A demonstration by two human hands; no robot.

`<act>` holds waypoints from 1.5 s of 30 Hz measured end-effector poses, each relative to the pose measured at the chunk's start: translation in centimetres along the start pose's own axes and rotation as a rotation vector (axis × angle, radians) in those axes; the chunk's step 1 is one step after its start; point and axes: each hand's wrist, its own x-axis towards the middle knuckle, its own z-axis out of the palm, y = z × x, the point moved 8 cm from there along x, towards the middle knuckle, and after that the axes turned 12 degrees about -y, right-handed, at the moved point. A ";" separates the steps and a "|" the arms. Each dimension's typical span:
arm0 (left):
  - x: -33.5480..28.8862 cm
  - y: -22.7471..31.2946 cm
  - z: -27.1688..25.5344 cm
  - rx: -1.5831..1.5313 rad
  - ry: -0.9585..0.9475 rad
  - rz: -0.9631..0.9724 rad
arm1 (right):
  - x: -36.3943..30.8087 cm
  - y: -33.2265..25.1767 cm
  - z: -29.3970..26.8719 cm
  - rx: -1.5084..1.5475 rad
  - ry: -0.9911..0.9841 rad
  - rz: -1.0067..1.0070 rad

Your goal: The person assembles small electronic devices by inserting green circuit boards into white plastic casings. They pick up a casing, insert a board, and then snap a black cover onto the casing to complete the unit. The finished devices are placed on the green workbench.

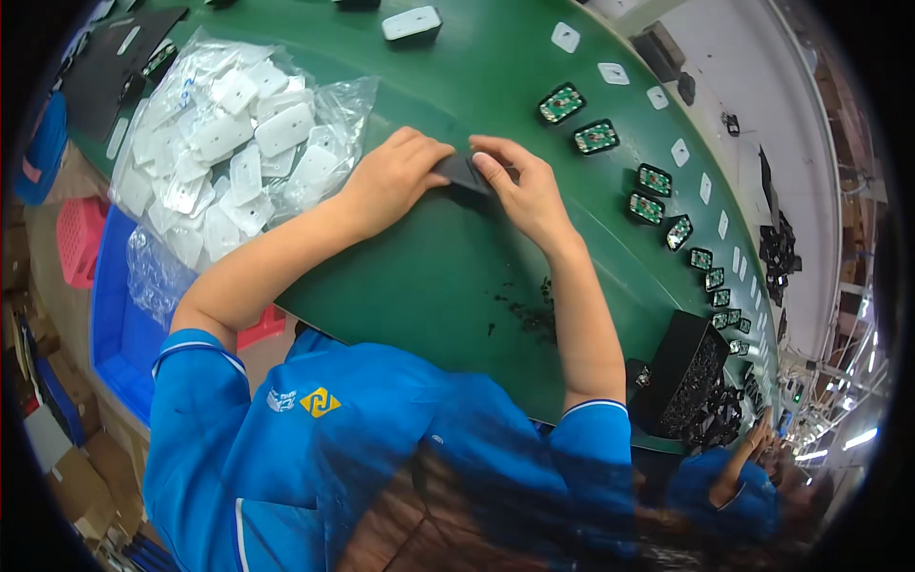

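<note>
Between my two hands, over the green work surface (400, 276), is a small black plastic case (462, 172). My left hand (398, 172) grips its left end with the fingers bent over it. On the other end my right hand (522, 186) is closed, thumb pressed along the top near the edge. The inside of the case does not show. To the left of my left hand lies a clear plastic bag (348, 100) spread under a heap of white plastic covers (224, 133). Ahead of my hands sits a black case with a white cover (413, 24).
Black cases with green circuit boards (597, 137) line the right side, with white covers (615, 73) beyond them. Small black parts (534, 315) are scattered near my right forearm. A black box (679, 367) of parts stands nearer. A blue bin (119, 315) is at left; another person (724, 491) works at lower right.
</note>
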 end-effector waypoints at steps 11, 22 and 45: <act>8.7 -11.2 2.9 -0.706 -0.206 -0.715 | -9.1 3.6 -6.8 0.022 0.397 0.092; 9.6 -11.6 0.7 -0.203 -0.313 -0.800 | -17.9 1.5 -8.0 -0.072 0.496 0.171; 12.7 1.9 -2.0 0.038 -0.375 -0.048 | 8.0 4.5 -12.4 -0.125 0.190 0.064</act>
